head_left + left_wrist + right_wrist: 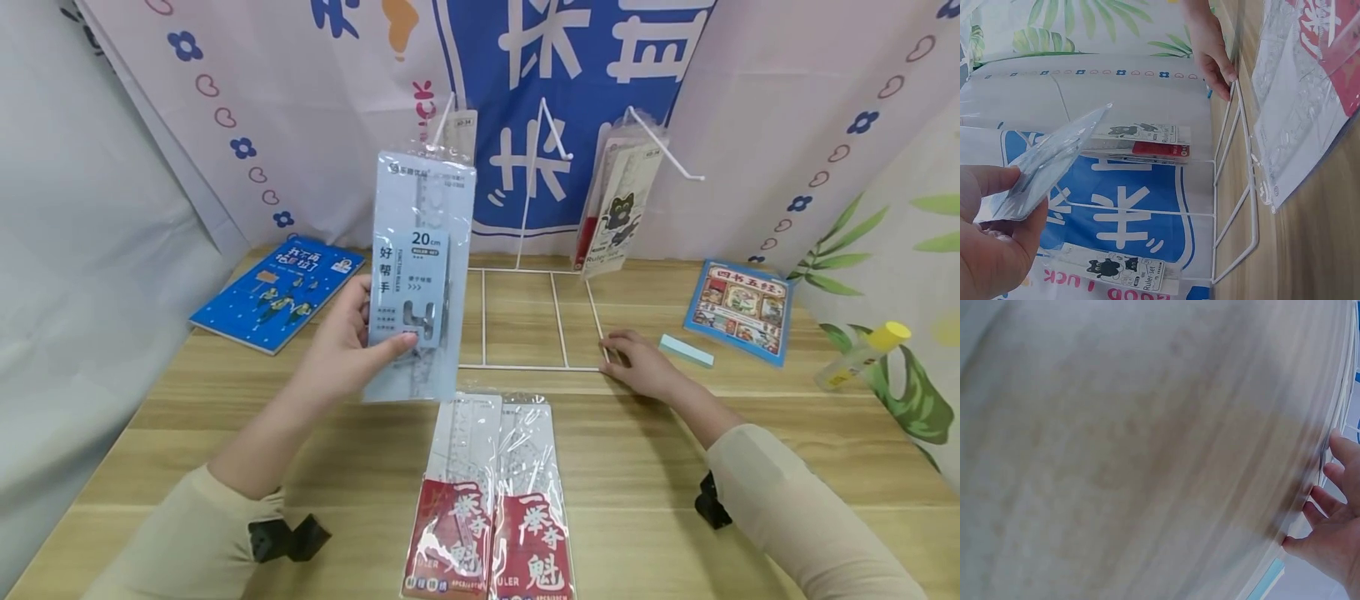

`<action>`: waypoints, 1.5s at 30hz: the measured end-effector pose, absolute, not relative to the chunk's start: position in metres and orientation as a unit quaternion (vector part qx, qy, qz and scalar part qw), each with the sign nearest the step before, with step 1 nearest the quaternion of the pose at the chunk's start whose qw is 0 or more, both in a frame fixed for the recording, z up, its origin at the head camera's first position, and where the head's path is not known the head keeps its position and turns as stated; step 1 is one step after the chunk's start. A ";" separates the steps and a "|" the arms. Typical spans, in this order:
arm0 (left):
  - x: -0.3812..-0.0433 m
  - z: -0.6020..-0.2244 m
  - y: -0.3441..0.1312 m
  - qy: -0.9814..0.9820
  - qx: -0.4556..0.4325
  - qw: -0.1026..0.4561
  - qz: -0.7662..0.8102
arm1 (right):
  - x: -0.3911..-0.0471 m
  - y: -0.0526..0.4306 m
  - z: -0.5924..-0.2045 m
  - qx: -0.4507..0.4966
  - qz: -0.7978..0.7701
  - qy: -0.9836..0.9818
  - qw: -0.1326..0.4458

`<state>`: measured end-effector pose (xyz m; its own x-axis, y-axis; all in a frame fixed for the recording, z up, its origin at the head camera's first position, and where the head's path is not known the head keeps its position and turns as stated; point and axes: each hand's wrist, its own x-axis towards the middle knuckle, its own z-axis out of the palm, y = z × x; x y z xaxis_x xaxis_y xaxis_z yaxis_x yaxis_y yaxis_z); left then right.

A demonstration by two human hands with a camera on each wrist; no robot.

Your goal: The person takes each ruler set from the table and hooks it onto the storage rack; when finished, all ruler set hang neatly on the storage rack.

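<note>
My left hand (347, 337) holds a light blue ruler set package (420, 208) upright, thumb across its front and fingers behind. In the head view it hides part of a white wire display rack (546, 367) with hooks. My right hand (637, 364) grips the rack's near right base corner. Packaged ruler sets with a black cat print (621, 208) hang from the right hook; another package (459, 137) is on the left hook, mostly hidden. The middle hook (557, 133) is bare. Two red-and-white ruler packages (456, 500) lie side by side before the rack.
A blue book (279, 292) lies on the left of the wooden table (630, 500). To the right are a pale blue stick (686, 351), a picture-covered book (741, 308) and a yellow-capped glue bottle (862, 357). Printed cloth (315, 125) hangs behind the rack.
</note>
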<state>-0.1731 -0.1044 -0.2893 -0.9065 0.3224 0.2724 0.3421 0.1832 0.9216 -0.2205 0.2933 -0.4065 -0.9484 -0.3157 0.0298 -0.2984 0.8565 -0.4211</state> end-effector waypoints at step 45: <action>-0.332 -0.319 -0.068 -0.762 -0.075 -0.048 -0.642 | -0.219 0.293 -0.407 -0.157 -0.213 0.964 0.011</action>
<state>-0.3324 -0.0681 -0.3191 -0.9842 0.1757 0.0224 0.0519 0.1654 0.9849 -0.2191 0.2932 -0.4068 -0.9502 -0.3083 0.0463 -0.2992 0.8600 -0.4134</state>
